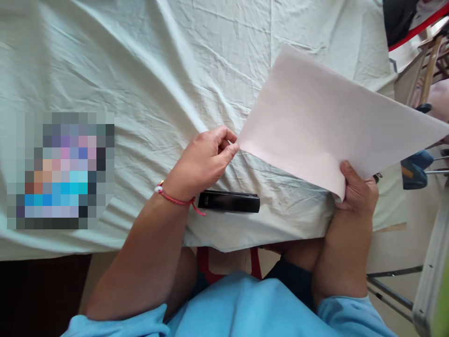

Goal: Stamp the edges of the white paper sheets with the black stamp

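Note:
A plain whitish sheet of paper (315, 107) is held up at a slant over the cloth-covered table. My left hand (210, 157) pinches its near left corner between thumb and fingers. Along the near edge, my right hand (359, 189) grips the paper with the thumb on top, and the sheet curls there; the fingers beneath are hidden. Just below my left hand a black stapler (229, 201) lies on the cloth, partly behind the wrist with its red string bracelet.
A pale green wrinkled cloth (140, 70) covers the table, its near edge hanging by my lap. At the left lies a pixelated, blurred-out object (65, 173). Metal-framed furniture (430, 276) stands on the floor to the right.

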The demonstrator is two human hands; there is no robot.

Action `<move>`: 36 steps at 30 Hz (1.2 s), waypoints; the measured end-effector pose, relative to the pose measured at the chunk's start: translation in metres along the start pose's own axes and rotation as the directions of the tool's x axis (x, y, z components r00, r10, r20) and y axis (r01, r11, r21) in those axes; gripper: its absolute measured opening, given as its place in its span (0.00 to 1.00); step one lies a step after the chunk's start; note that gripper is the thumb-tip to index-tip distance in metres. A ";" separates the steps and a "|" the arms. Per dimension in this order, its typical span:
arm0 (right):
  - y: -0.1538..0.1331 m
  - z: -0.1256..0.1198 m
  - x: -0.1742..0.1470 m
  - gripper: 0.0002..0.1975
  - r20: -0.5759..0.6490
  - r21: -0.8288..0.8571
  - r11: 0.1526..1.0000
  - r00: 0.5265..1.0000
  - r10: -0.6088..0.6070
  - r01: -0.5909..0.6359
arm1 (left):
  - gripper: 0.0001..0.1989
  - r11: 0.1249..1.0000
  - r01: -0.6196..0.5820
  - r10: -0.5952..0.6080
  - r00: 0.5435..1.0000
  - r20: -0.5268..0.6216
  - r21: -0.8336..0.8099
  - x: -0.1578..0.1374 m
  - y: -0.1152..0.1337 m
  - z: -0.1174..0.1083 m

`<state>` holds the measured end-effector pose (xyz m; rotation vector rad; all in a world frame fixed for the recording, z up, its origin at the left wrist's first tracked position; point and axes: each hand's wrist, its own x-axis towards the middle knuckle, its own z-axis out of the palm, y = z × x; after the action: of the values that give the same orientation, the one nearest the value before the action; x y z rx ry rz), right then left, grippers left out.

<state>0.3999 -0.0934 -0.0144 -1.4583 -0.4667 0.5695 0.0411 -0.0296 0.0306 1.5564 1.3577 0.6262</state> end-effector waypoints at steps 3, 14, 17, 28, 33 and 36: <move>0.003 -0.002 0.004 0.34 -0.037 0.020 1.000 0.999 0.005 -0.005 | 0.07 0.990 -0.048 0.045 0.999 0.027 0.132 -0.010 0.011 -0.009; 0.008 -0.004 0.013 0.35 -0.066 0.019 0.999 0.997 0.045 -0.044 | 0.15 0.808 -0.417 0.121 0.810 0.574 0.418 -0.031 0.031 -0.012; 0.009 -0.006 0.013 0.35 -0.038 0.026 1.000 0.999 0.017 -0.017 | 0.15 0.843 -0.373 0.213 0.894 0.395 0.387 -0.029 0.018 -0.023; -0.001 -0.006 0.003 0.35 0.033 -0.046 0.998 0.999 0.037 -0.036 | 0.09 0.985 -0.082 0.093 0.994 -0.063 0.153 -0.020 -0.003 -0.044; -0.004 -0.009 0.000 0.35 0.081 -0.126 0.987 0.991 0.110 -0.099 | 0.07 0.986 -0.026 0.040 0.996 -0.085 0.165 -0.021 -0.005 -0.045; -0.004 -0.009 -0.002 0.35 0.080 -0.146 0.984 0.990 0.118 -0.106 | 0.06 0.987 -0.017 0.024 0.999 -0.040 0.161 -0.020 -0.006 -0.045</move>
<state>0.4040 -0.1013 -0.0105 -1.6071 -0.5053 0.7049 -0.0052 -0.0350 0.0486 1.6958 1.4548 0.5767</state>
